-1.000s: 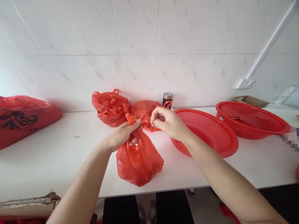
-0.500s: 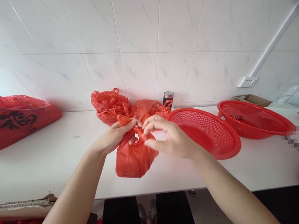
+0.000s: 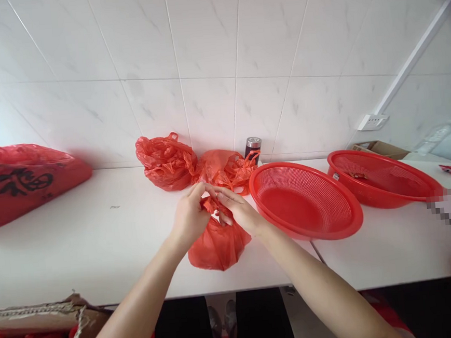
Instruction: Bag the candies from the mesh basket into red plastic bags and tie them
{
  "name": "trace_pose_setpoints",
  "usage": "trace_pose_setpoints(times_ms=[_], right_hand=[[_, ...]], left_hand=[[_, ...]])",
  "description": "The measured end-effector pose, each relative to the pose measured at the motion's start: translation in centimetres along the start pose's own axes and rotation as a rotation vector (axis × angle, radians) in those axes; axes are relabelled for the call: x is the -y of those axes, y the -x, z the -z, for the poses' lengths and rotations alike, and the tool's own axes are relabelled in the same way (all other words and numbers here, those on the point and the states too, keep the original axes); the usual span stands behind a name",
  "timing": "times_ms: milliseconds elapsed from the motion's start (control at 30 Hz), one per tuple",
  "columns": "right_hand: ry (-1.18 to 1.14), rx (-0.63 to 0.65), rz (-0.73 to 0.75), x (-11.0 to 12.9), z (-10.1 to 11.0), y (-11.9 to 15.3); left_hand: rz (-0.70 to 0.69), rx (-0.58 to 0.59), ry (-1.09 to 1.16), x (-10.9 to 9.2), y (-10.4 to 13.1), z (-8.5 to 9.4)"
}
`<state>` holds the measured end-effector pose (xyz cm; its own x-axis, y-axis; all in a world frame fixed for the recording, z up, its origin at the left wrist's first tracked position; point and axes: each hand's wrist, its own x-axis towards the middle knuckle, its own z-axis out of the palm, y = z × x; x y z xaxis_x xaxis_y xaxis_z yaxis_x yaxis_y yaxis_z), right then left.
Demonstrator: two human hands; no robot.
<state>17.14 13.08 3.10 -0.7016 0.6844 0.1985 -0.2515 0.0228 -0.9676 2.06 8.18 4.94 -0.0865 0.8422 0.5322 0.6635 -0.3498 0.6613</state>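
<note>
A filled red plastic bag (image 3: pixel 219 247) rests near the front of the white table, its top gathered upward. My left hand (image 3: pixel 192 210) is closed on the bag's twisted top from the left side. From the right, my right hand (image 3: pixel 238 209) grips the same gathered plastic, its fingers meeting those of my left hand. A small gap shows in the plastic below the fingers. Behind my hands lie a crumpled heap of red bags (image 3: pixel 168 163) and another loose red bag (image 3: pixel 219 164).
Right of my hands stands a red perforated basket (image 3: pixel 306 201), with a second basket (image 3: pixel 382 177) beyond it. A dark bottle (image 3: pixel 252 148) is by the wall. A large red bag (image 3: pixel 27 179) lies left. An open cardboard box (image 3: pixel 34 317) sits at lower left.
My right hand has moved in and closed on the plastic beside my left hand. Both the bag and my left hand have shifted slightly right.
</note>
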Motion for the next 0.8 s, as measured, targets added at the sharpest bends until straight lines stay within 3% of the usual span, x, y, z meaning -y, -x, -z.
trace_pose_setpoints(times_ms=[67,133,267,467,600,700,800], right_hand=[[-0.010,0.047,-0.038,0.0,-0.1,0.3],[0.018,0.017,-0.035,0.1,-0.2,0.7],[0.099,-0.225,0.026,-0.8,0.2,1.0],[-0.069,-0.643,0.039,-5.5,2.3,0.6],[0.263,-0.728,0.081,-8.3,1.6,0.9],[0.609,-0.714,0.057,-9.7,0.0,0.9],[0.889,-0.634,0.028,-11.0,-1.1,0.5]], left_hand=[[-0.049,-0.052,-0.028,0.0,0.7,-0.5],[-0.067,0.003,-0.005,0.2,1.4,-0.6],[0.104,0.118,0.048,2.0,4.0,0.0],[0.487,-0.186,0.066,7.6,10.4,0.7],[0.664,-0.308,0.228,8.4,12.4,-0.7],[0.658,-0.400,0.248,7.9,11.4,-2.3],[0.599,-0.401,0.154,7.9,9.4,-3.3]])
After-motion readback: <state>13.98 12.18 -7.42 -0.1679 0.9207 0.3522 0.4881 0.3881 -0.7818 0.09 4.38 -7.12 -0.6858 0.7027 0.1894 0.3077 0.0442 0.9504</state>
